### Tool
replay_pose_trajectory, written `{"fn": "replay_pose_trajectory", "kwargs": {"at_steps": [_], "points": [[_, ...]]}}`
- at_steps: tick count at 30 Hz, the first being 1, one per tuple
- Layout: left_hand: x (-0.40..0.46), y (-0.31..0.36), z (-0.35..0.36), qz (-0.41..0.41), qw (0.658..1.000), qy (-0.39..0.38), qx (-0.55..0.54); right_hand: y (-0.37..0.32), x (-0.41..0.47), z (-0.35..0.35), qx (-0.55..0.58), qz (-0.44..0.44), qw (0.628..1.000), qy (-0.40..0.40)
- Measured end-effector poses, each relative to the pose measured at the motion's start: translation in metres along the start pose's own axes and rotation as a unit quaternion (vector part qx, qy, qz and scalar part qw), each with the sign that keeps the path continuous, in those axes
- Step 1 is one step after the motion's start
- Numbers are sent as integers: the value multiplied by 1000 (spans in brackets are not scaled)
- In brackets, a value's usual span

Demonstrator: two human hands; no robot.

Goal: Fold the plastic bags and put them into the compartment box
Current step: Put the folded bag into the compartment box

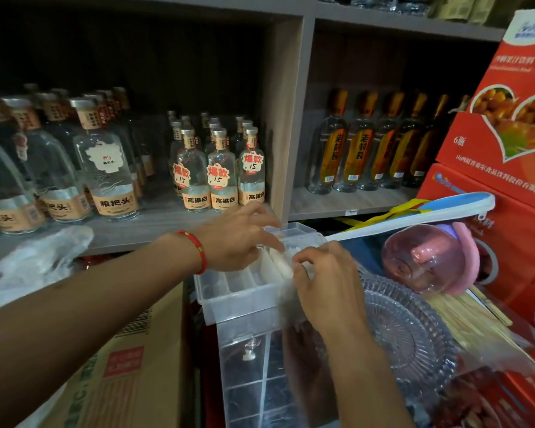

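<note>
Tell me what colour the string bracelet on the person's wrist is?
Red, with a few small yellowish beads. The thin string bracelet circles the left wrist, seen in the head view.

Compartment box [229,299] hemmed by bottle shelf [155,225], glass dish [414,329].

Your left hand [238,239], a red cord bracelet [195,247] on its wrist, reaches into the clear plastic compartment box [235,291]. Your right hand [325,279] pinches a folded white plastic bag [280,265] at the box's right side. A patterned clear glass plate [405,322] lies just right of it, glass bottles [220,171] shelved beyond.
</note>
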State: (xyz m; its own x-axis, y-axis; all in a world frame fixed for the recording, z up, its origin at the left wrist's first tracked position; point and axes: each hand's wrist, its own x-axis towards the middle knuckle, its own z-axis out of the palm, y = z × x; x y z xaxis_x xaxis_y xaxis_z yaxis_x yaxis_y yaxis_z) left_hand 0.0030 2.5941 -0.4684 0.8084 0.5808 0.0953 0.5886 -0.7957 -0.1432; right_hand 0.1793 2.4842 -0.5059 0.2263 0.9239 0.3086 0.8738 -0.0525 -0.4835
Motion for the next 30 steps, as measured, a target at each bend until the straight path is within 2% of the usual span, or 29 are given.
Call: {"fn": "replay_pose_trajectory", "kwargs": {"at_steps": [4,7,12,17,19,22,25,28,30], "points": [[-11,-3,7,-16,999,-34,-18,11,-4,-2,-11,-76,996,-35],[-14,-3,7,-38,994,-80,-72,13,-8,4,-33,-73,992,-99],[-19,-1,4,-48,991,-76,-101,13,-7,1,8,-79,995,-64],[-15,5,2,-63,988,-89,-113,11,-8,1,-45,-61,990,-123],[-20,8,0,-72,986,-52,-141,10,-8,-3,-30,-63,992,-101],[-43,11,-1,-111,976,56,-180,3,-8,-12,4,-65,998,-27],[-90,20,-3,-173,949,150,-218,-19,-14,-13,62,-107,992,29],[-154,34,-9,-240,918,215,-230,-59,-32,-7,123,-158,979,45],[-199,40,-11,-281,901,237,-229,-90,-49,4,153,-197,968,26]]}}
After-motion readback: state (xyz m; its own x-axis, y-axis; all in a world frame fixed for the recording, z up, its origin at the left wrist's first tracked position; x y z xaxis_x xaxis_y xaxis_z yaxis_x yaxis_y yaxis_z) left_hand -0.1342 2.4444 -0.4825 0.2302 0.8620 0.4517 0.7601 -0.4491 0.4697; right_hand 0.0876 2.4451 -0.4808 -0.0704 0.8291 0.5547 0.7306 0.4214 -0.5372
